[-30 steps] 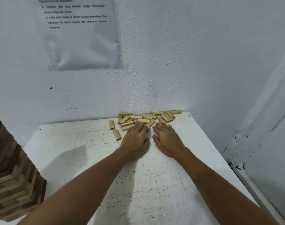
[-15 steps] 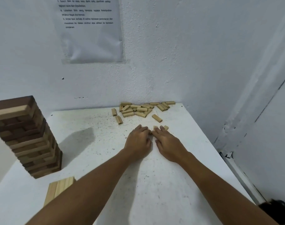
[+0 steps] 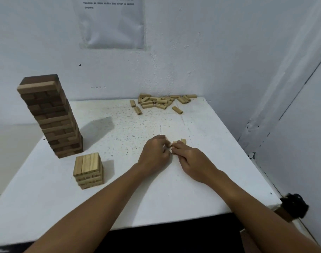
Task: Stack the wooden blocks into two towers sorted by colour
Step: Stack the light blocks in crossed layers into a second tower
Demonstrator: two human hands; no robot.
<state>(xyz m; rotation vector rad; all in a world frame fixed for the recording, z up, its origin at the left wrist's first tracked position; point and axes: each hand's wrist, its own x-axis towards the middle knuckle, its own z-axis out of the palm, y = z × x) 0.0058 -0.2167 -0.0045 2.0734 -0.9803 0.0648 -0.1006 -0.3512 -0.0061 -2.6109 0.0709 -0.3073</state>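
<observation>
A tall tower (image 3: 52, 115) of mostly dark wooden blocks, with some light ones in it, stands at the table's left. In front of it sits a short stack of light blocks (image 3: 88, 169). A loose pile of light blocks (image 3: 161, 102) lies at the far edge by the wall. My left hand (image 3: 156, 152) and my right hand (image 3: 188, 157) rest side by side mid-table, fingers curled over a few light blocks (image 3: 179, 142) whose ends show past my fingertips.
The white, speckled table (image 3: 210, 179) stands in a corner, with walls behind and to the right. A printed sheet (image 3: 110, 22) hangs on the back wall. A dark object (image 3: 294, 205) sits off the table's near right corner.
Both hands have drawn a few light blocks back from the far pile toward mid-table. The view has tilted so that both stacks show in full.
</observation>
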